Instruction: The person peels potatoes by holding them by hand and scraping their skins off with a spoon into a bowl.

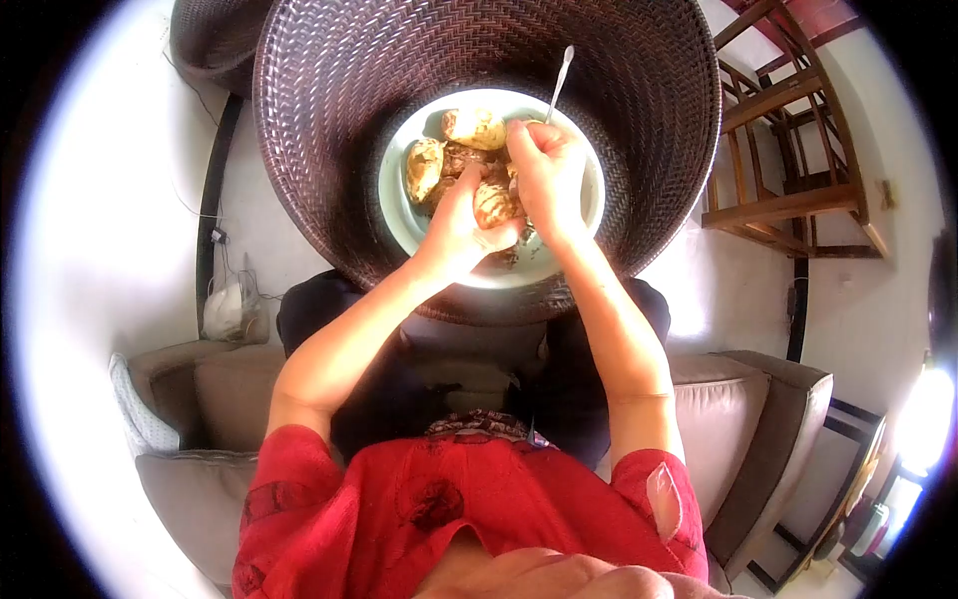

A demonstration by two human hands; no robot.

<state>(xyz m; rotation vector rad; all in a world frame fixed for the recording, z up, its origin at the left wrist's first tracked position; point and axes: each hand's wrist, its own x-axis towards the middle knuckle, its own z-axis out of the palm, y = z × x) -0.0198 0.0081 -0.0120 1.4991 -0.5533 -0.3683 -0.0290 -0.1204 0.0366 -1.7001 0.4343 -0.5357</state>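
Note:
My left hand point(469, 222) is wrapped around a partly peeled potato point(496, 205) with patches of brown skin on it. Close beside it, my right hand point(547, 180) is closed on a metal spoon point(563, 82). Its thin handle sticks up past my knuckles, and its lower end is mostly hidden against the potato. Both hands are over a pale green bowl point(399, 228). Inside lie a yellowish peeled potato point(474, 128) at the far side and another peeled potato point(424, 170) at the left. Brown potatoes and dark peel bits show between them, partly covered by my hands.
The bowl sits within a large dark woven basket point(329, 120) whose high wall rises around its far side. My legs are close against the near side. A wooden chair point(788, 205) stands at the right, and a brown sofa point(723, 419) is beneath and beside me.

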